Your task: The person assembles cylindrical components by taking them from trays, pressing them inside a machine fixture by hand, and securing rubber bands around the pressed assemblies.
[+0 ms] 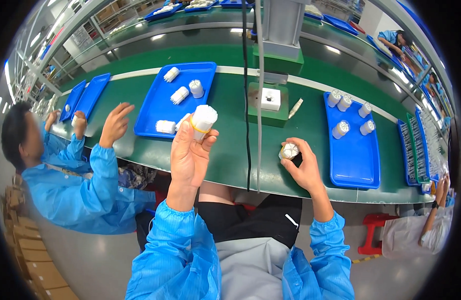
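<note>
My left hand (190, 160) is raised above the table edge, its fingers closed round a bundle of white plastic pieces (204, 117) with a yellow band about it. To the right, low over the green table, my right hand (305, 167) grips a short white cylinder (290, 150) between thumb and fingers; its segmented round end faces up. A blue tray (158, 102) behind my left hand carries several white bundles. Another blue tray (353, 162), right of my right hand, carries several upright white cylinders with segmented tops.
Ahead stands a green block fixture (270, 116) with a white square part (270, 99), beneath a grey machine column (280, 25). A white stick-like piece (295, 108) lies beside it. Cables (260, 65) hang in front. A co-worker (70, 185) in blue sits at left; filled trays (415, 150) stand far right.
</note>
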The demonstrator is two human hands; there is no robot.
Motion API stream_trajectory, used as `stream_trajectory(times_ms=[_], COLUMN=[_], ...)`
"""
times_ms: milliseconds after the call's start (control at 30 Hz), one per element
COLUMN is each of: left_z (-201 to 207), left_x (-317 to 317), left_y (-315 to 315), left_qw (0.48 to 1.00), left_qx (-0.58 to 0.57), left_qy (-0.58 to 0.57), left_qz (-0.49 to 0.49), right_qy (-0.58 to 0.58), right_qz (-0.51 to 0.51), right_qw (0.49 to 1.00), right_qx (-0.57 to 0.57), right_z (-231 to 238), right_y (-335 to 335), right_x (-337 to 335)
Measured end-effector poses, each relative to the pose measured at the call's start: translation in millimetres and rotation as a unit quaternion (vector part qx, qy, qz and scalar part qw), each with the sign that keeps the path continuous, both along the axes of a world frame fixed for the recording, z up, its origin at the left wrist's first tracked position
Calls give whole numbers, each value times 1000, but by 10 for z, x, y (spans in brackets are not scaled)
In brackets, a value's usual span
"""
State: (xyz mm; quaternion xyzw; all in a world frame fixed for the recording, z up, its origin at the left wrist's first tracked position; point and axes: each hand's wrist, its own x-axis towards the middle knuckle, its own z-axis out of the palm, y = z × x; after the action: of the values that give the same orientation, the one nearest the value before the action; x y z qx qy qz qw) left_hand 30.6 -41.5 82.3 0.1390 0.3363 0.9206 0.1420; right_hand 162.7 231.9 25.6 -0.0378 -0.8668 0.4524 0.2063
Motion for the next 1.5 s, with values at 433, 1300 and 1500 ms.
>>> stream_trajectory(times_ms=[433,1300,1500], left_z=[26,-151,-310], left_x=[10,-378,-102], left_y=[-175,227,749], left_qw=[992,861,940], left_qx=[59,-336,-223], left_qy=[-103,327,256], left_qz=[-32,197,-16], right_qy=[-7,112,118], right_qz=[-6,103,150], right_qw=[997,818,808], right_qx=[-73,-554,-557], right_z=[-67,295,293], right_y=[-31,-76,-396], right_x=[-31,-621,-634])
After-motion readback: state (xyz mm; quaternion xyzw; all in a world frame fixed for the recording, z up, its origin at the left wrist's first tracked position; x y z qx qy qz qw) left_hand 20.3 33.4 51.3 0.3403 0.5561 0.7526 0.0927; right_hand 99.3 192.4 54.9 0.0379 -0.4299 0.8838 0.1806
